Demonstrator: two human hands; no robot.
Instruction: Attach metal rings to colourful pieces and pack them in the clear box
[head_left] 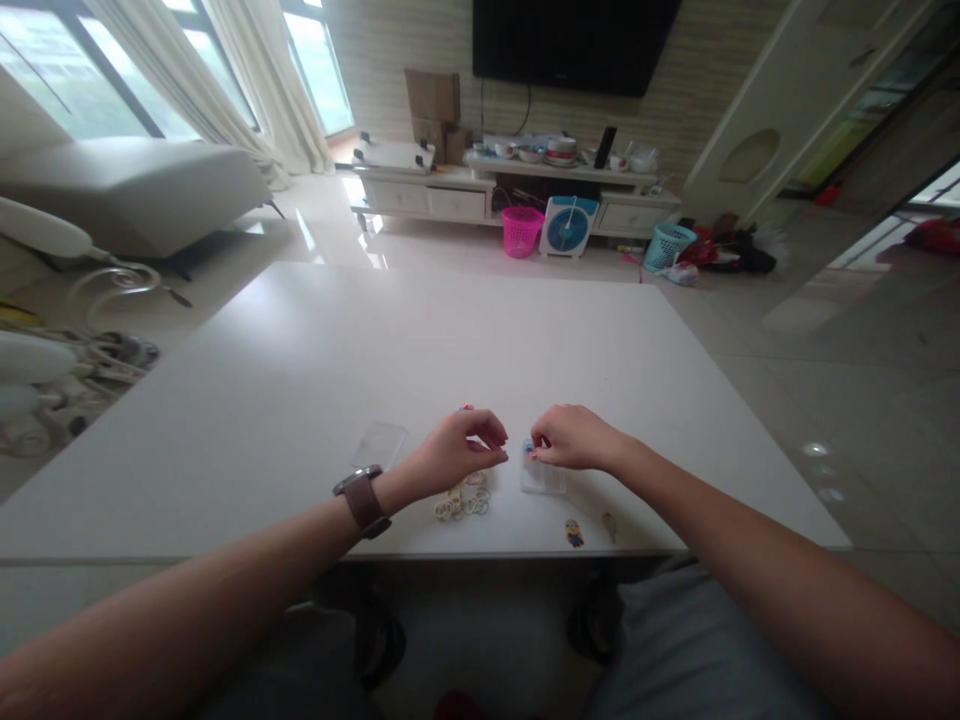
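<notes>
My left hand [469, 445] is over the white table, its thumb and fingers apart with nothing visible between them. Under it lie several pale rings or bands [461, 503], with a small pink and blue item [466, 407] just behind the hand. My right hand [566, 437] is closed at the back of a clear plastic box [544, 480]; a small blue item [529, 446] shows at its fingertips. A clear lid or tray [379, 443] lies left of my left hand. Near the front edge are a yellow and blue cartoon figure [574, 532] and a small clear item [610, 526].
The white table [465, 330] stretches away in front. Beyond it stand a pink basket [520, 232], a blue and white fan [568, 228] and a low cabinet [456, 203] with dishes on top. A chair [37, 360] is at the left.
</notes>
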